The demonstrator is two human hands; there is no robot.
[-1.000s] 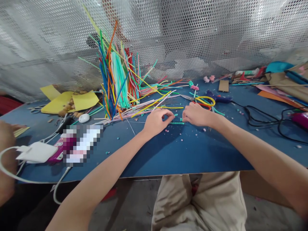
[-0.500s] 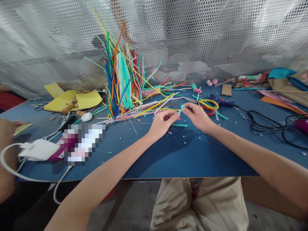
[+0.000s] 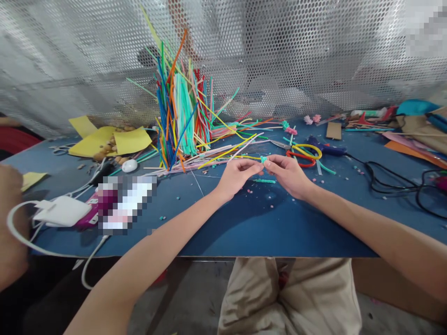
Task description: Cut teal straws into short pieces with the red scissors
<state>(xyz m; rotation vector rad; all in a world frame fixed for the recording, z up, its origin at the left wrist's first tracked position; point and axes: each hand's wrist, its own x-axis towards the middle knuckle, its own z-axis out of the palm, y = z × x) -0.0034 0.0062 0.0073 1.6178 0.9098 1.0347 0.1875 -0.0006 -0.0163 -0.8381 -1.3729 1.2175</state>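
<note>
Closer together than a second ago, when a gap parted them, your hands now meet at the fingertips; the scene sits slightly farther right, suggesting that your head has turned. Head view: your left hand (image 3: 238, 177) and right hand (image 3: 289, 177) pinch one small teal pipe-cleaner piece (image 3: 263, 159) between them, above the blue tabletop (image 3: 279, 232). Holding it from both sides presumably lets one hand steady it against the other; overlapping fingers hide its exact form. One straight teal offcut (image 3: 266, 181) lies near the fingertips, probably for ease of reach. Scissors (image 3: 289, 147) lie open-handled just beyond your right hand, their tips toward the left, beside a dark blue hot glue gun (image 3: 328, 147); its cord (image 3: 356, 158) runs off to the right, seemingly to keep it away from your fingers. Beyond your left hand, a bundle of pipe cleaners (image 3: 183, 114) stands upright before the perforated metal screen (image 3: 279, 51), an arrangement that likely keeps the colours easy to pick out.
</note>
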